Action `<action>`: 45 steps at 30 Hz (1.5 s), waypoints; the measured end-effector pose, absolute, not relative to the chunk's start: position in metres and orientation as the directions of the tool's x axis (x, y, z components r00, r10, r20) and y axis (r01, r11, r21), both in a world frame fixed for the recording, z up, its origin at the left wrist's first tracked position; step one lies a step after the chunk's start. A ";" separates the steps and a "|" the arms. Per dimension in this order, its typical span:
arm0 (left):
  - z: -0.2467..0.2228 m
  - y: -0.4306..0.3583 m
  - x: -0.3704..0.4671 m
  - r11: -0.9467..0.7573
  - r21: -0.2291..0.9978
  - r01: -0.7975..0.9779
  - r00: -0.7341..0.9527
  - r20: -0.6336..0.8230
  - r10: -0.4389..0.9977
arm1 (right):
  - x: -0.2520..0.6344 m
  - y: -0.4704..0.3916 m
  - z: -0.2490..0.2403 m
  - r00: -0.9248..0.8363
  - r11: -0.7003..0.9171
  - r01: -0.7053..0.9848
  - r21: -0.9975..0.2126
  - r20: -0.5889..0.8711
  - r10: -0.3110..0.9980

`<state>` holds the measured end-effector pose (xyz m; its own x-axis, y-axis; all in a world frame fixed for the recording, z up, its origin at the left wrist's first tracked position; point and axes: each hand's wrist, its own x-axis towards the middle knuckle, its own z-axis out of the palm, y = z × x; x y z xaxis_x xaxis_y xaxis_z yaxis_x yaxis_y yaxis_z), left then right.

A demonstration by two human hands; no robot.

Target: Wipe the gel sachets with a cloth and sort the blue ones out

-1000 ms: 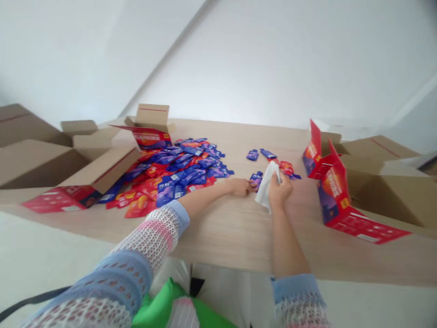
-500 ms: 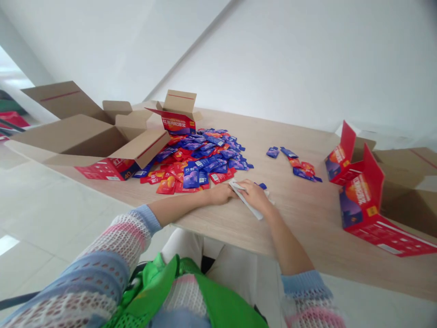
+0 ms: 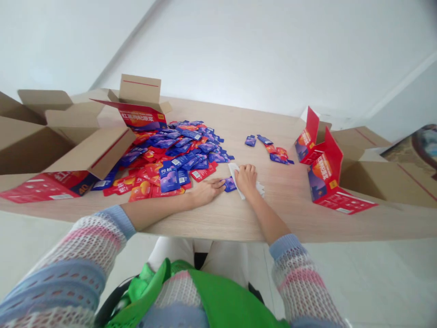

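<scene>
My left hand (image 3: 207, 191) rests low on the table with its fingers together, the tips pinching the left edge of a small purple sachet (image 3: 230, 184). My right hand (image 3: 246, 178) presses down beside it, fingers curled over a folded white tissue (image 3: 233, 168). Part of the tissue is hidden under that palm, and some of it pokes out on the right. The sachet lies flat between the two hands, close to the tissue's left edge. Behind my left hand spreads a heap of purple and red sachets (image 3: 170, 178).
Open red cartons stand on the left: a large one (image 3: 54, 182) in front and a smaller one (image 3: 143, 119) behind. Two more open cartons, the nearer (image 3: 324, 177) and the farther (image 3: 307, 141), stand right. Several loose sachets (image 3: 280, 155) lie toward the back. A white wall borders the table.
My left hand has moved away from the tissue to the sachet's edge. My right hand has lowered the tissue flatter onto the table. The view has turned right.
</scene>
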<state>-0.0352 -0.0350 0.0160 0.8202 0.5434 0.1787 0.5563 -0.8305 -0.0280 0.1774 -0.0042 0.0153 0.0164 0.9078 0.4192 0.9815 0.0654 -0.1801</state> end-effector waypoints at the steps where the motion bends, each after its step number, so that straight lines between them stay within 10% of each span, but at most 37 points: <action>1: 0.018 -0.037 -0.034 -0.828 -0.045 0.559 0.821 0.171 0.545 | 0.180 -0.002 0.014 0.041 0.042 0.982 -0.183 0.428 0.903; 10: 0.028 -0.045 -0.019 -0.758 -0.028 0.652 0.752 0.147 0.642 | 0.218 0.024 0.019 0.231 -0.153 0.963 -0.220 0.395 0.889; 24: 0.020 -0.042 -0.017 -0.762 -0.030 0.647 0.750 0.205 0.628 | 0.191 -0.029 0.022 -0.511 0.591 0.772 -0.233 0.326 0.795; 45: 0.016 -0.036 -0.018 -0.637 -0.011 0.770 0.615 0.275 0.739 | 0.208 0.021 0.011 -0.257 0.346 0.839 -0.420 0.255 0.932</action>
